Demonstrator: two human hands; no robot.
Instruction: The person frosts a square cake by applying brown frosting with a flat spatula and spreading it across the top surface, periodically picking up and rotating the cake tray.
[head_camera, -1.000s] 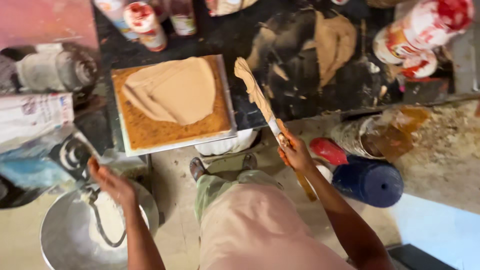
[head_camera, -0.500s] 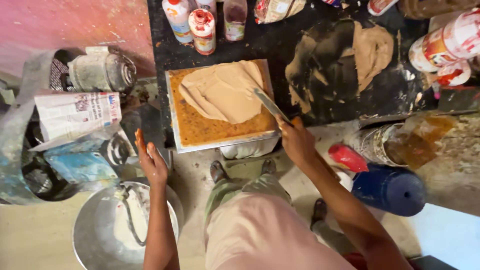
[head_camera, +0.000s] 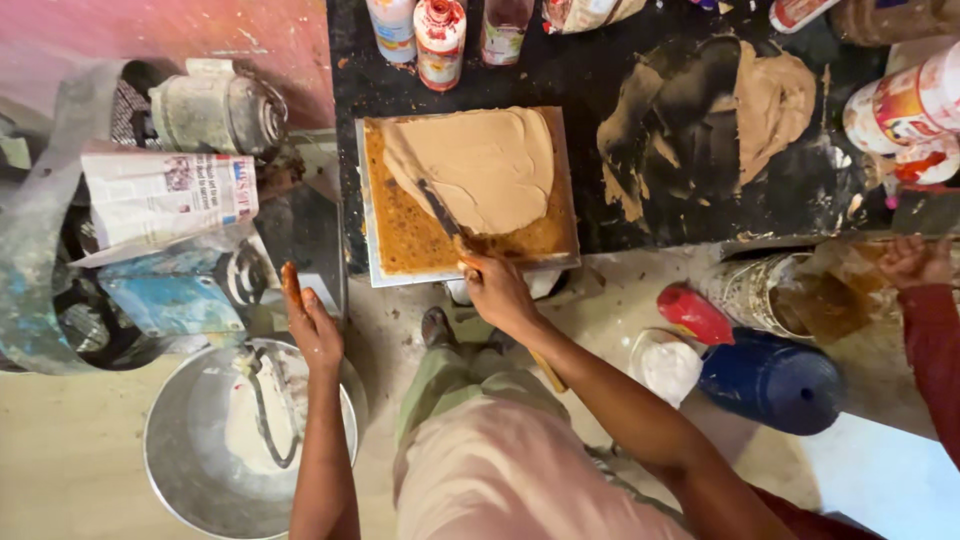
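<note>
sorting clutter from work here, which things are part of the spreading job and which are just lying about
In use:
right hand gripping the knife
tan paste
square board
left hand, empty, above the metal bowl

Lying about:
bottles
newspaper
blue tub
red lid

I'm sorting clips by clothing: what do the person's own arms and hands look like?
Both arms are bare, with no sleeves, gloves, watch or rings visible. The left hand has orange-tan paste smeared on its fingers; the right hand shows a little of the same paste.
</note>
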